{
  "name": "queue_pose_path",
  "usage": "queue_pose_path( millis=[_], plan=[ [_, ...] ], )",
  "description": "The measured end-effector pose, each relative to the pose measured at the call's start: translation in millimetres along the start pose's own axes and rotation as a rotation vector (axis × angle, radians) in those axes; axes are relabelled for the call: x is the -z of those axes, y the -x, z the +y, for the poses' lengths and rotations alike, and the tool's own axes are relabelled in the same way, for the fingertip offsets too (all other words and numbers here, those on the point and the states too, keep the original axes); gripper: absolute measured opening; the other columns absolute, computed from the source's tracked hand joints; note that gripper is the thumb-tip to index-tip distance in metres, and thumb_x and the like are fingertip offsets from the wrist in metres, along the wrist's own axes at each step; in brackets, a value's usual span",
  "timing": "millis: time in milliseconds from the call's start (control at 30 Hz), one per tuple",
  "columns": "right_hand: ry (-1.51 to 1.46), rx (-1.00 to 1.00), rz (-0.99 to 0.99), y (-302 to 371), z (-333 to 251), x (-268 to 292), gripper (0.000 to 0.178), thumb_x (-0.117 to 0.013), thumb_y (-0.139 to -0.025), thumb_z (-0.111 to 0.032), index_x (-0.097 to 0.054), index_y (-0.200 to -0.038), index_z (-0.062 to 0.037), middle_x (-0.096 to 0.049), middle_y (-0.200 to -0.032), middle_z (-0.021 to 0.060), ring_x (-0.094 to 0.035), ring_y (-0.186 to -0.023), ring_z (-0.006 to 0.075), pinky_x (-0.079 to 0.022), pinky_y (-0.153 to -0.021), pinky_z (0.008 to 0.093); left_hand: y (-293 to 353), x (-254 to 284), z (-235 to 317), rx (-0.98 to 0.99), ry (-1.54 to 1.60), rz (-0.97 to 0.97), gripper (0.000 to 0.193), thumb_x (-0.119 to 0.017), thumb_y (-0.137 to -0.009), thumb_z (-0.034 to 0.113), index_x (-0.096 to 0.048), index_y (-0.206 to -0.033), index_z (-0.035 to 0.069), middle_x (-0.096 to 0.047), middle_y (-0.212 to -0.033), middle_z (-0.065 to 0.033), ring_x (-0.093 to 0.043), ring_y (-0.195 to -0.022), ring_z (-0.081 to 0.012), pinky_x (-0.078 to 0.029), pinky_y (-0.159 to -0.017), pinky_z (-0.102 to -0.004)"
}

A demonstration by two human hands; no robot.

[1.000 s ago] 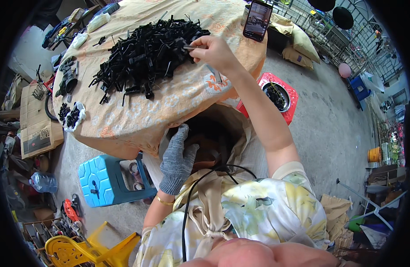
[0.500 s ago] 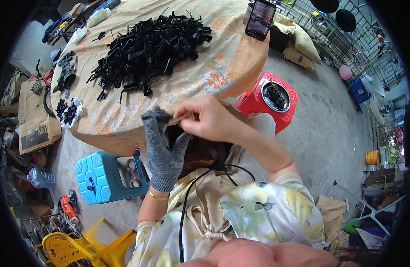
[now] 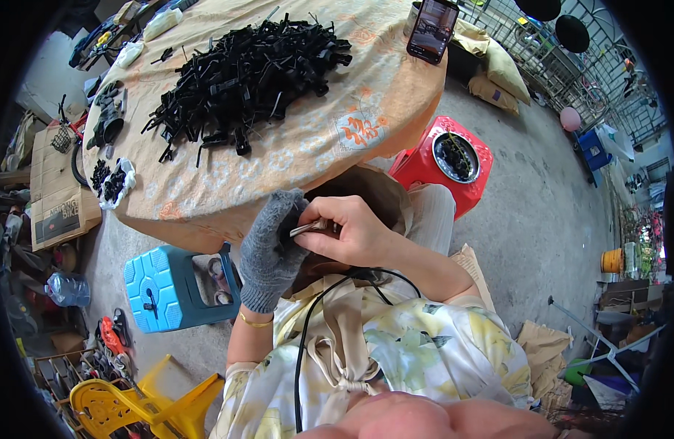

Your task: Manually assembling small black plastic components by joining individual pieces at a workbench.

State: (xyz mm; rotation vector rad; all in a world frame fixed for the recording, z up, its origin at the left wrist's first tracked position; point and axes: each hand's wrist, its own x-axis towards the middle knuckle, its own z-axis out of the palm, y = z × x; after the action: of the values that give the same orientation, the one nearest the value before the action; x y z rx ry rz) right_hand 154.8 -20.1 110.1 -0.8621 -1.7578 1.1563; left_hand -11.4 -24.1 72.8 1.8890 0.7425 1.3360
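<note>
My left hand (image 3: 269, 247), in a grey knitted glove, is curled just beyond the table's near edge. Something dark shows inside its fingers, too hidden to name. My bare right hand (image 3: 351, 233) pinches a thin, pale metal tool (image 3: 307, 227); its tip points into the gloved palm and its kind is unclear. Both hands are close together above my lap. Below and behind them an open brown bag (image 3: 390, 196) stands between my knees. A large heap of small black plastic parts (image 3: 242, 84) lies on the table ahead.
A patterned orange cloth covers the round table (image 3: 183, 186). A phone (image 3: 432, 31) stands at its far right, a small bag of black bits (image 3: 119, 183) at its left. A red stool (image 3: 472, 150) holds a metal bowl (image 3: 455, 156). A blue stool (image 3: 161, 291) and yellow chair (image 3: 125, 406) stand left.
Both hands have come down and nearer to me. The gloved fingers have curled inward, and the right hand with the metal tool has shifted to the right. More of the brown bag shows.
</note>
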Motion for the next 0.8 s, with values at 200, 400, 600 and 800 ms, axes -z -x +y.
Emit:
queue_pose_path(
  millis=[200,400,600,800],
  plan=[
    [-0.283,-0.147,0.069,20.3,11.6,0.4,0.019,-0.067,-0.079,-0.010,-0.058,-0.094,-0.0010,-0.060,-0.076,-0.0006,-0.050,-0.064,0.0019,-0.043,-0.059,0.0171,7.5,-11.2,10.1,0.277,0.587,0.076,0.058,-0.063,-0.076,-0.006,-0.039,-0.128,0.003,-0.048,-0.124,-0.0126,-0.050,-0.112,-0.0235,-0.042,-0.093,-0.0346],
    [-0.199,-0.044,0.146,29.9,4.0,-8.8,0.018,-0.066,-0.080,-0.012,-0.060,-0.091,0.0007,-0.060,-0.072,0.0029,-0.052,-0.059,0.0031,-0.043,-0.054,0.0181,12.7,-10.7,6.3,0.351,0.608,0.001,0.059,-0.063,-0.077,-0.004,-0.037,-0.130,0.000,-0.048,-0.123,-0.0140,-0.049,-0.111,-0.0221,-0.041,-0.094,-0.0349],
    [-0.120,-0.066,0.239,32.5,15.3,-5.9,0.011,-0.055,-0.088,-0.009,-0.059,-0.093,0.0007,-0.058,-0.073,-0.0001,-0.048,-0.063,0.0030,-0.041,-0.057,0.0182,4.5,-23.9,14.6,0.405,0.520,0.094,0.055,-0.062,-0.079,-0.002,-0.036,-0.127,0.003,-0.053,-0.111,-0.0135,-0.053,-0.101,-0.0191,-0.045,-0.088,-0.0321],
    [-0.151,-0.143,0.212,31.0,18.7,-4.0,0.011,-0.056,-0.087,-0.009,-0.061,-0.090,0.0004,-0.058,-0.070,0.0001,-0.050,-0.059,0.0039,-0.042,-0.053,0.0185,5.2,-23.1,9.1,0.493,0.482,0.128,0.038,-0.061,-0.079,-0.002,-0.041,-0.111,0.003,-0.055,-0.105,-0.0125,-0.056,-0.095,-0.0178,-0.047,-0.083,-0.0294]
  ],
)
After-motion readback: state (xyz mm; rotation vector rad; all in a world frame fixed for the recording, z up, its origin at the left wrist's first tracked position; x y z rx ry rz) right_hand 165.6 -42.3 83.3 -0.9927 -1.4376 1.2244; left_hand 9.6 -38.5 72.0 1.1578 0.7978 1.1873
